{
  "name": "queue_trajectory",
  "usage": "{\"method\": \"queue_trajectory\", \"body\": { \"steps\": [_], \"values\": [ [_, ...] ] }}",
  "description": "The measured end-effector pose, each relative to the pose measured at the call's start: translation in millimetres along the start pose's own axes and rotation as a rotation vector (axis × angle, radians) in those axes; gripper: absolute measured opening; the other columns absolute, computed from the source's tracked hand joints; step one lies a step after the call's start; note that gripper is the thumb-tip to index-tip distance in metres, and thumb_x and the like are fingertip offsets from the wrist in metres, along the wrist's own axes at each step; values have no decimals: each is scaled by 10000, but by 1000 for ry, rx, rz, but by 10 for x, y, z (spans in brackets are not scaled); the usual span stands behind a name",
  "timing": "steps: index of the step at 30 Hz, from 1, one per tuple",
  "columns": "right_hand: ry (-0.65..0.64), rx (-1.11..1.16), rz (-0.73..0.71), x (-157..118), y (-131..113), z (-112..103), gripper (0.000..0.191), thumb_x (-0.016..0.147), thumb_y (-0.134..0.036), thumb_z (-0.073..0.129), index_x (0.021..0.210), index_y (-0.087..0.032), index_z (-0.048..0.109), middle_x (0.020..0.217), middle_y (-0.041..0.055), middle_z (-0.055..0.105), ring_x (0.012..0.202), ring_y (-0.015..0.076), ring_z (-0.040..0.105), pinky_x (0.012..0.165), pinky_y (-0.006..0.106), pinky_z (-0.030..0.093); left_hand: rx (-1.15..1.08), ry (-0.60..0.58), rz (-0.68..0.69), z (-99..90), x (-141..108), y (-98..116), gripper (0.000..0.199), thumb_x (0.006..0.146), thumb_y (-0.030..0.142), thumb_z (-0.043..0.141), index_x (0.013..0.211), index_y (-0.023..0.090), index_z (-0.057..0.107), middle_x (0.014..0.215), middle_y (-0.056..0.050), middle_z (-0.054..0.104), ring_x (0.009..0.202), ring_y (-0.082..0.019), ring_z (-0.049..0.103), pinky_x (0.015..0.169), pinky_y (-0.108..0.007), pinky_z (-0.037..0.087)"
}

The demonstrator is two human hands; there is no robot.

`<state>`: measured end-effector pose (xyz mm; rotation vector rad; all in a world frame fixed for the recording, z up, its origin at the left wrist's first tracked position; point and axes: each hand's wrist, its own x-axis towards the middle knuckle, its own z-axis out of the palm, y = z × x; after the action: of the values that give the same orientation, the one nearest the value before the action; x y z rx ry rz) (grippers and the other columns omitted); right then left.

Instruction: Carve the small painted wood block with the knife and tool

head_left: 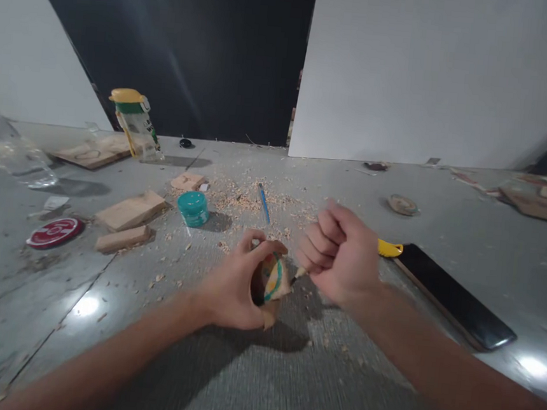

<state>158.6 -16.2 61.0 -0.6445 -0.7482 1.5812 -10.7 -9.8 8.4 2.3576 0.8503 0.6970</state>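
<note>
Hands meet over the grey table [382, 380]: the left hand [235, 288] is cupped round a small painted wood piece [274, 278], fingers curled over its top, while the right hand [340, 255] is balled in a fist round a thin tool whose tip [299, 272] pokes out toward the piece's right face. Tip and wood look all but touching, tool lying roughly left-right, so the right hand comes at the piece from its right side. Left of and beyond the piece sit a teal jar [193, 208] and wood blocks [130, 210]; beyond it a blue pencil [264, 203] amid shavings; a dark phone [457, 296] lies to its right.
</note>
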Motion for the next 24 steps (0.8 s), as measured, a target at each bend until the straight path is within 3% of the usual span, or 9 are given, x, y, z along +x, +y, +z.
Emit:
{"method": "queue_trajectory", "body": {
  "steps": [5, 9, 12, 16, 24],
  "values": [
    [57, 152, 58, -98, -171, 143, 511, 933, -400, 419, 495, -201, 250, 441, -79, 131, 360, 75, 108, 337, 232, 129, -236, 15, 152, 43, 24, 28, 596, 576, 232, 610, 1144, 205, 433, 1115, -104, 452, 997, -260, 498, 885, -455, 484],
    [148, 177, 130, 5, -86, 79, 433, 971, -368, 419, 576, -198, 371, 479, -75, 272, 365, 61, 210, 330, 196, 162, -280, -1, 243, 87, 36, 32, 573, 640, 321, 593, 1176, 209, 424, 1115, -114, 448, 1036, -283, 485, 902, -483, 465],
    [226, 193, 129, 90, 6, 19, 426, 999, -383, 407, 616, -196, 392, 486, -82, 303, 347, 47, 205, 318, 180, 146, -258, -7, 285, 106, 58, 10, 617, 651, 337, 593, 1226, 222, 403, 1140, -118, 453, 1075, -303, 477, 923, -505, 451],
    [315, 228, 144, 150, 42, 9, 426, 1001, -387, 417, 623, -196, 377, 475, -96, 252, 340, 39, 163, 311, 173, 94, -225, 2, 263, 103, 82, -3, 640, 642, 329, 598, 1240, 212, 402, 1171, -129, 437, 1090, -309, 472, 942, -521, 433],
    [230, 216, 159, 276, 44, 69, 454, 1006, -408, 382, 604, -206, 325, 457, -105, 216, 352, 56, 100, 300, 178, 89, -205, 107, 199, 116, 48, -11, 556, 640, 321, 582, 1164, 196, 443, 1119, -122, 458, 1051, -292, 476, 897, -489, 448]
  ]
}}
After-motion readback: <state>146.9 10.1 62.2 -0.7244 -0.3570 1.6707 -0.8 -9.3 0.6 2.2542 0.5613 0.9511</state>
